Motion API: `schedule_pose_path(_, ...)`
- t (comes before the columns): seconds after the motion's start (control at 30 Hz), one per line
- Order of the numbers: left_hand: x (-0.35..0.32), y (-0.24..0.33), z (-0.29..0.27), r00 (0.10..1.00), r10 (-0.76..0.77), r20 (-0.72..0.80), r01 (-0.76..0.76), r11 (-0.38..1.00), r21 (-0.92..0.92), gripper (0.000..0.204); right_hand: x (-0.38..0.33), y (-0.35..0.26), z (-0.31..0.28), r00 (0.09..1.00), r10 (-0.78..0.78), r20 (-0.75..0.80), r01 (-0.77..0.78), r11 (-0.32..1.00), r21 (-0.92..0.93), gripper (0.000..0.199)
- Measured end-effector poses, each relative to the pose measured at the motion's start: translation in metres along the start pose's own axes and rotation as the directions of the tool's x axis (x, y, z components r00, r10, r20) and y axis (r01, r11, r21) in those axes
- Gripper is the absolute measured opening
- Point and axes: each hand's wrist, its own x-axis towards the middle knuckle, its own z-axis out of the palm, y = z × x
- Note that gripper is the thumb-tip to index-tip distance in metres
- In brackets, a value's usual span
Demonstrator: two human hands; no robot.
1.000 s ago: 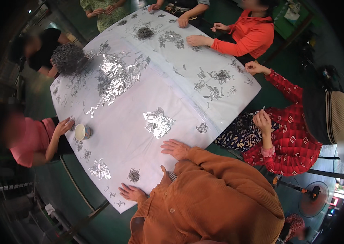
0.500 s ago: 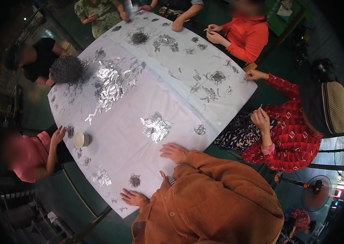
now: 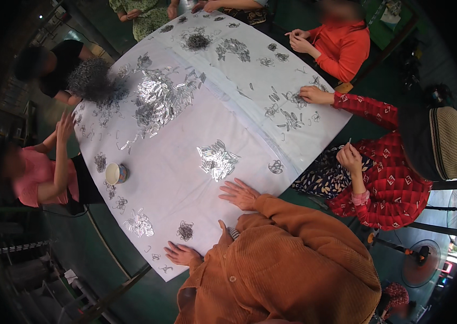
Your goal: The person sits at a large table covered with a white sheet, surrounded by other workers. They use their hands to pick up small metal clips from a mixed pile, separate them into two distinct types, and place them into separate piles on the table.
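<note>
My left hand (image 3: 183,254) lies flat on the white sheet (image 3: 185,159) covering the table, its fingers spread and holding nothing. Just beyond it is a small tangle of thin dark wire pieces (image 3: 185,231). My right hand (image 3: 239,194) also rests palm down with fingers apart, below a heap of narrow shiny silver pieces (image 3: 217,161). A smaller wire tangle (image 3: 275,167) sits to its right. Both sleeves are brown corduroy. The pieces are too small to name exactly.
A paper cup (image 3: 115,173) stands at the left. A large silver heap (image 3: 163,97) and a big ball of dark wire (image 3: 91,81) lie farther off. Several co-workers sit around; one's patterned red sleeve (image 3: 366,105) reaches over the table. A fan (image 3: 420,263) stands behind, right.
The view has shifted slightly. The co-worker in patterned red has reached onto a wire pile, and the person in pink has raised a hand. My hands stay flat on the sheet.
</note>
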Motion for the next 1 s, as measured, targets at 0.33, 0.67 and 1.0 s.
schedule_pose_path(0.33, 0.0, 0.006, -0.01, 0.999, -0.03, 0.034, 0.03, 1.0, 0.003, 0.046, 0.006, -0.005, -0.007, 0.998, 0.026, -0.06, -0.026, 1.0, 0.008, 0.038)
schedule_pose_path(0.67, -0.003, 0.0, -0.005, 0.998, -0.058, -0.034, 0.058, 0.998, -0.007, 0.044, 0.055, -0.04, -0.357, 0.895, -0.237, -0.378, 0.396, 0.029, 0.918, 0.02)
schedule_pose_path(1.0, -0.004, -0.039, 0.032, 0.99, 0.115, -0.085, -0.103, 0.986, 0.131, 0.046, 0.05, -0.083, -0.442, 0.677, -0.481, -0.557, 0.669, 0.718, 0.193, 0.016)
